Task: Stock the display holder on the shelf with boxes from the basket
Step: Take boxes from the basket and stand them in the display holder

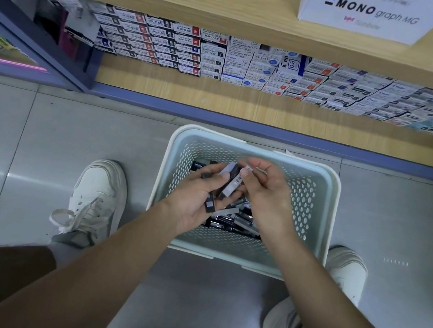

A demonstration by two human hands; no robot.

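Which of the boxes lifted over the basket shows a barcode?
The pale grey box pinched by the right hand; the dark boxes in the left hand show no barcode.

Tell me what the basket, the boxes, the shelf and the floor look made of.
Basket: moulded plastic, pale, matte; perforated walls, rounded rim.
Boxes: probably printed card; flat faces, sharp edges, barcode.
Shelf: wood-look board, likely laminate; even grain, blue-grey edge strip.
Floor: glossy grey tile; joints and reflections.
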